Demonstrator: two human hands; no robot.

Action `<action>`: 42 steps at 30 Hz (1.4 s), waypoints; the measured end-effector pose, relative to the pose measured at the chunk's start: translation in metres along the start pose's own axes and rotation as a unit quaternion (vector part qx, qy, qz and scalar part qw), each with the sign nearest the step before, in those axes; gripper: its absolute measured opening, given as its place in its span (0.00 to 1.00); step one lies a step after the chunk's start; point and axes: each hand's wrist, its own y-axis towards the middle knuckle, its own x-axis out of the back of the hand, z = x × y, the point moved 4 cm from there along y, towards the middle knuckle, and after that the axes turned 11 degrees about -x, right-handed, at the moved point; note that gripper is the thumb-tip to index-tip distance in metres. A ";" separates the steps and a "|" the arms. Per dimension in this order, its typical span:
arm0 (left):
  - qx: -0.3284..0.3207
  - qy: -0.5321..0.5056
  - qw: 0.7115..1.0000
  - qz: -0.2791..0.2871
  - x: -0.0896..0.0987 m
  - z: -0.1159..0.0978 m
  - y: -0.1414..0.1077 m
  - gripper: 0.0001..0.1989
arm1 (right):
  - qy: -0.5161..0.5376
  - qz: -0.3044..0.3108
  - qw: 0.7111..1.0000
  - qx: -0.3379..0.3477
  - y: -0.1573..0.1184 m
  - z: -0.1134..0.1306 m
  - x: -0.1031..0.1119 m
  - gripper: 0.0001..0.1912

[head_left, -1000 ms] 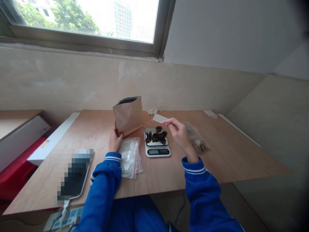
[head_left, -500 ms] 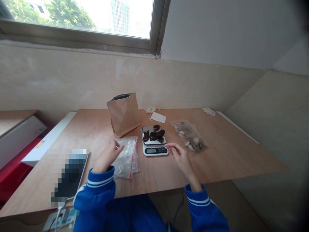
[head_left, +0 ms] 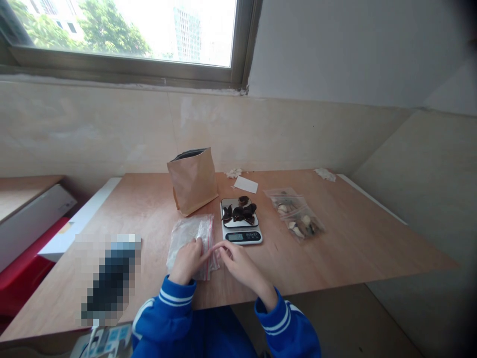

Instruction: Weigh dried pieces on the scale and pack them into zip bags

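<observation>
A stack of clear zip bags (head_left: 190,229) with red seal lines lies flat on the table. My left hand (head_left: 188,258) rests over the stack, fingers apart and partly bent. From the right, my right hand (head_left: 242,263) reaches to the stack's right edge, its index finger stretched out and meeting the left hand's fingertips. The thumb and index finger of that hand are apart; no bag shows lifted. Just beyond, a white kitchen scale (head_left: 242,237) carries several dark, curled dried pieces (head_left: 242,213). Its lit display is too small to read.
An open brown paper pouch (head_left: 194,181) stands behind the bags. Filled zip bags (head_left: 298,216) with pale and dark pieces lie right of the scale, a white card (head_left: 246,184) behind it. A blurred-out dark device (head_left: 112,278) with a cable is at left.
My left hand has moved right and onto the zip bags. My right hand has swung left from beside the scale to the bags' edge. The view has tilted slightly.
</observation>
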 end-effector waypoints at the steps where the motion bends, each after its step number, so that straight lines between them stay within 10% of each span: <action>1: -0.015 -0.010 1.000 -0.005 0.000 -0.001 0.001 0.13 | 0.003 -0.003 1.000 -0.001 0.002 -0.001 -0.002 0.13; 14: -0.097 -0.381 0.897 -0.201 0.026 -0.024 -0.015 0.15 | 0.085 -0.049 0.995 0.021 0.011 0.024 -0.014 0.15; 21: 0.036 -0.452 0.787 -0.419 0.054 -0.012 -0.027 0.17 | 0.085 -0.141 0.986 0.017 0.024 0.007 0.034 0.19; 24: 0.031 -0.424 0.798 -0.427 0.068 -0.015 -0.024 0.17 | 0.015 -0.109 0.991 0.074 0.027 0.010 0.057 0.19; 30: 0.034 -0.399 0.814 -0.420 0.078 -0.021 -0.003 0.19 | -0.145 -0.262 0.948 0.108 0.053 -0.023 0.111 0.18; 42: 0.069 -0.411 0.812 -0.409 0.059 -0.018 0.031 0.17 | -0.157 -0.219 0.961 0.056 0.072 -0.065 0.127 0.15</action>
